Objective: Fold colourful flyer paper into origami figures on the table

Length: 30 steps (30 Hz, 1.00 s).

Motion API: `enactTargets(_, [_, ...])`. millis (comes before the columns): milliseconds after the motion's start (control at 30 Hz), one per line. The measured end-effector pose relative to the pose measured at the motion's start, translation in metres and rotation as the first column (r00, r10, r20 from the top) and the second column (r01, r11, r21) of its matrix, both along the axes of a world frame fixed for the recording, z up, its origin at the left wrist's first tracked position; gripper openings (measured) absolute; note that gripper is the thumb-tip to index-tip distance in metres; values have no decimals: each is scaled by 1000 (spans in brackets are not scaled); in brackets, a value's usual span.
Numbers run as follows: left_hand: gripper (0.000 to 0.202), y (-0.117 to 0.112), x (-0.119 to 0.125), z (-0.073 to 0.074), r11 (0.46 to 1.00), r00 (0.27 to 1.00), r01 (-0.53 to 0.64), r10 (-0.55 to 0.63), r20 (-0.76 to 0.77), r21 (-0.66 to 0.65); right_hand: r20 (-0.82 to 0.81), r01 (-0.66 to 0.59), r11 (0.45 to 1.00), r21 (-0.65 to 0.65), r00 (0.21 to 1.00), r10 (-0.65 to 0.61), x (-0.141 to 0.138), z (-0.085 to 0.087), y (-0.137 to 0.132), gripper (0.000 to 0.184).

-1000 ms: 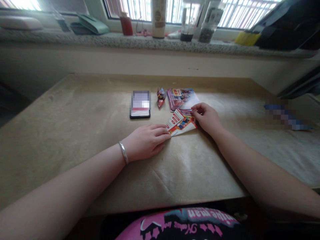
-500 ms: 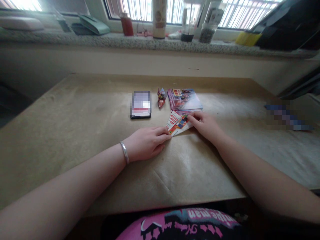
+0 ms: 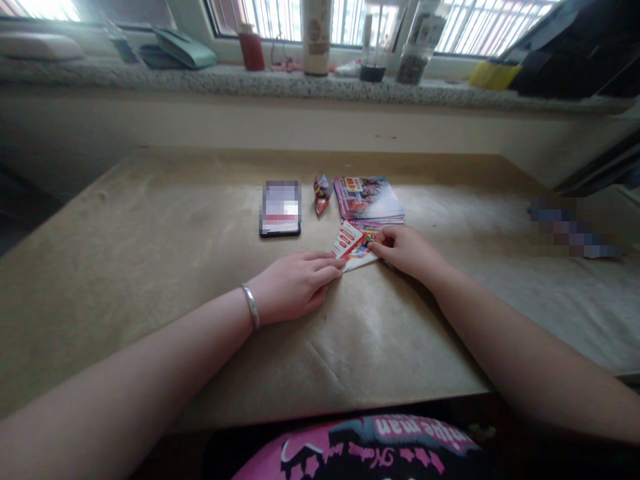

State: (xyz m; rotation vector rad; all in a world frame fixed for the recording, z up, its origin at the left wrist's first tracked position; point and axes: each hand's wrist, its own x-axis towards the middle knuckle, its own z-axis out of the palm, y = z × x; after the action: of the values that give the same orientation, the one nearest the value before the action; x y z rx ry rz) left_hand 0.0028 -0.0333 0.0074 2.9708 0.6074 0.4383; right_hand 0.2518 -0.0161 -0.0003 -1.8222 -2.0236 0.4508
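Note:
A colourful printed paper sheet (image 3: 350, 243), partly folded, lies flat on the brown table (image 3: 150, 267) between my hands. My left hand (image 3: 295, 283), with a silver bracelet on the wrist, lies on the table with its fingers together, the tips pressing the sheet's left corner. My right hand (image 3: 407, 252) is curled over the sheet's right part, fingertips pinched down on the paper. Just behind lies a stack of similar printed sheets (image 3: 367, 198). A small folded paper figure (image 3: 321, 193) stands left of the stack.
A black phone (image 3: 280, 208) lies left of the paper figure. A blurred blue object (image 3: 570, 230) rests at the table's right side. The stone windowsill (image 3: 280, 83) behind holds a red cup (image 3: 251, 50), bottles, jars and a green pouch (image 3: 183, 50).
My right hand has slid left and nearer along the sheet, folding it smaller. It no longer covers the stack behind. My left hand has stayed on the sheet's left corner.

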Motion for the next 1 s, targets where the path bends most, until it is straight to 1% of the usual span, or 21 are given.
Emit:
enactTargets(167, [36, 0, 0, -1, 1000, 1000, -12, 12, 6, -21, 26, -15, 1000, 18, 1000, 14, -1, 0, 0, 23])
enactTargets(300, [40, 1, -1, -1, 1000, 1000, 6, -6, 8, -24, 21, -12, 1000, 19, 1000, 12, 0, -2, -1, 23])
enactTargets(367, [39, 1, -1, -2, 1000, 1000, 7, -7, 1, -28, 20, 2, 997, 73, 1000, -3, 2, -3, -2, 19])
enactTargets(433, [39, 2, -1, -2, 1000, 1000, 3, -3, -3, -30, 34, -27, 979, 202, 999, 21, 3, -3, -3, 15])
enactTargets(467, [39, 2, -1, -2, 1000, 1000, 2, -2, -4, -30, 54, -73, 957, 281, 997, 61, 4, -1, -5, 13])
enactTargets(500, [39, 2, -1, -3, 1000, 1000, 1, -2, -4, -31, 88, -147, 925, 349, 988, 123, 3, 0, -7, 12])
enactTargets(533, [39, 2, -1, -3, 1000, 1000, 2, -2, -2, -31, 137, -241, 883, 403, 970, 202, 2, 3, -9, 12])
enactTargets(567, [39, 2, -1, -3, 1000, 1000, 4, -4, -2, -30, 181, -338, 841, 423, 941, 287, 1, 5, -12, 12])
enactTargets(633, [40, 2, -1, -3, 1000, 1000, 8, -8, -3, -26, 276, -544, 750, 376, 839, 470, -4, 9, -17, 14])
enactTargets(667, [40, 2, -1, -3, 1000, 1000, 8, -8, -5, -23, 306, -618, 702, 354, 786, 537, -7, 11, -19, 16])
enactTargets(733, [41, 3, -1, -4, 1000, 1000, 7, -7, -8, -16, 348, -688, 641, 339, 725, 594, -11, 13, -22, 20])
enactTargets(767, [41, 3, -1, -4, 1000, 1000, 6, -6, -7, -13, 362, -704, 625, 338, 710, 604, -12, 13, -23, 22])
enactTargets(833, [41, 3, -1, -4, 1000, 1000, 7, -7, -5, -11, 385, -715, 612, 339, 699, 603, -13, 12, -23, 23])
enactTargets(1000, [40, 3, -1, -3, 1000, 1000, 13, -13, -1, -1, 432, -731, 609, 309, 678, 595, -12, 12, -23, 26])
